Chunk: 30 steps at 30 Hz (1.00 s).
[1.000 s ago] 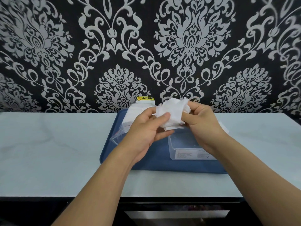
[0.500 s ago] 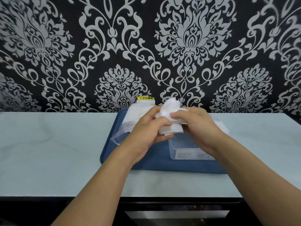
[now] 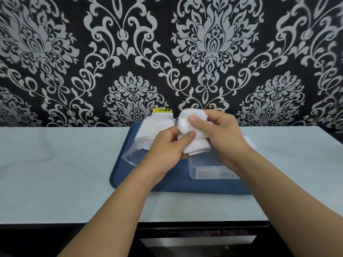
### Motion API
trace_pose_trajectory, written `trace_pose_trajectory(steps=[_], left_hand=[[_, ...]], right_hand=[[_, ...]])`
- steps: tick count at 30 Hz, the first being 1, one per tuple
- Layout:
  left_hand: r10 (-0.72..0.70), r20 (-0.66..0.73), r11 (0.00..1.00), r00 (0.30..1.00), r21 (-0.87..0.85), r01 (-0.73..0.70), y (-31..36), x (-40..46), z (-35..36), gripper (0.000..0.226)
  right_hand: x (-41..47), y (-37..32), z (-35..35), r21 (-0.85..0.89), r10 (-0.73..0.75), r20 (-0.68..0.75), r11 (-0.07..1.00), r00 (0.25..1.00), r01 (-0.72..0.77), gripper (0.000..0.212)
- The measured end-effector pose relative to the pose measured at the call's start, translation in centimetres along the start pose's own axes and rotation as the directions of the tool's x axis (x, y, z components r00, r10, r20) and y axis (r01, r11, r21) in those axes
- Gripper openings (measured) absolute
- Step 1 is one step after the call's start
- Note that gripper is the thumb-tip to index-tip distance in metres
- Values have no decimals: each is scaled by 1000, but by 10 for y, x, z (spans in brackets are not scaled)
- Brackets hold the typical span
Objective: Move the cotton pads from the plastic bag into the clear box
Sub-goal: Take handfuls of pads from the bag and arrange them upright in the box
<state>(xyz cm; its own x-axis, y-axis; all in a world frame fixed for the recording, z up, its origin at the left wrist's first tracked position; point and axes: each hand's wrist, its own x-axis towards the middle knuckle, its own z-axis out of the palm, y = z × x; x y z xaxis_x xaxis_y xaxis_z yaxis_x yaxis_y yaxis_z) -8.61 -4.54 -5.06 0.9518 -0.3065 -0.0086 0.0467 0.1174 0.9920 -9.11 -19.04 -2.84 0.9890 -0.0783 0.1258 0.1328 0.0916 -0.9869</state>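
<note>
Both hands hold one white bundle of cotton pads (image 3: 193, 143) above the blue tray (image 3: 167, 184). My left hand (image 3: 167, 145) grips the bundle from the left with thumb on top. My right hand (image 3: 220, 134) wraps over it from the right, thumb pressed on its upper part. The clear box (image 3: 209, 169) stands on the tray right under the bundle, partly hidden by my right wrist. The plastic bag (image 3: 148, 138) with more white pads lies at the tray's back left, its open mouth toward the front.
The tray sits on a pale counter (image 3: 65, 164) against a black wall with silver patterns. A small yellow warning sticker (image 3: 162, 110) shows behind the bag. More white material (image 3: 249, 140) peeks out right of my right hand. The counter's front edge drops to dark cabinets.
My right hand has closed over the top of the pads, and the loose, fanned pads are now squeezed into a tighter bundle. Both hands stay above the clear box.
</note>
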Motion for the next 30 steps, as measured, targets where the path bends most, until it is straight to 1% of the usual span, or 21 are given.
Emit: trace_pose_trajectory(steps=[2,3,5,6,7,8,9,11,12,13,15,19,21,23,25,26,28,30], left_hand=[[-18,14,1000,1000,-16,18,0,1,-1,19],[-34,12,999,999,-40,34,0,1,-2,21],[-75,-5,991,997,-109,74,0,1,-3,21],[-87,-14,988,996,-126,84,0,2,-4,20],[-90,-24,988,996,-130,86,0,3,-4,18],[-89,-30,987,996,-134,84,1,3,-4,17],[-87,-30,987,996,-139,82,1,3,-4,17],[-81,-12,988,997,-133,79,2,3,-3,19],[-77,-1,990,997,-122,77,2,3,-3,21],[-73,6,991,997,-114,73,2,2,-2,23],[-56,5,993,998,-105,56,2,2,0,23],[-16,6,995,1000,-98,17,1,2,1,21],[6,19,999,1000,-48,-5,0,1,0,15],[25,11,999,1000,35,-25,-2,1,-3,17],[54,-31,990,998,130,-49,-4,2,-6,27],[74,-59,982,996,178,-62,-5,2,-7,36],[121,-106,960,987,267,-89,-4,3,-8,45],[171,-110,933,979,338,-125,-2,4,-8,40]], right_hand=[[1,-2,-3,238,124,-16,964,992,-117,23],[4,-5,-7,314,173,-37,937,984,-153,24],[8,-12,-19,409,230,-119,898,966,-163,26],[9,-16,-26,419,229,-147,896,962,-149,25],[8,-19,-32,397,205,-147,908,968,-132,21],[6,-22,-35,350,166,-111,930,980,-117,18],[2,-23,-36,264,127,-45,958,991,-111,20],[-7,-21,-32,2,64,76,998,995,-64,30],[-8,-18,-28,-111,28,84,994,996,-18,29],[-9,-15,-25,-178,-5,69,984,998,18,24],[-8,-11,-21,-197,-36,26,980,999,40,15],[-8,-8,-18,-186,-65,-10,981,998,62,13],[-6,-8,-17,-114,-65,-58,992,996,58,15],[-3,-12,-20,110,21,-92,994,996,-11,25],[0,-15,-23,333,136,-29,935,990,-119,29],[1,-16,-25,395,189,4,902,982,-175,27],[1,-16,-26,415,273,42,870,961,-265,17],[0,-14,-24,357,305,55,883,951,-304,16]])
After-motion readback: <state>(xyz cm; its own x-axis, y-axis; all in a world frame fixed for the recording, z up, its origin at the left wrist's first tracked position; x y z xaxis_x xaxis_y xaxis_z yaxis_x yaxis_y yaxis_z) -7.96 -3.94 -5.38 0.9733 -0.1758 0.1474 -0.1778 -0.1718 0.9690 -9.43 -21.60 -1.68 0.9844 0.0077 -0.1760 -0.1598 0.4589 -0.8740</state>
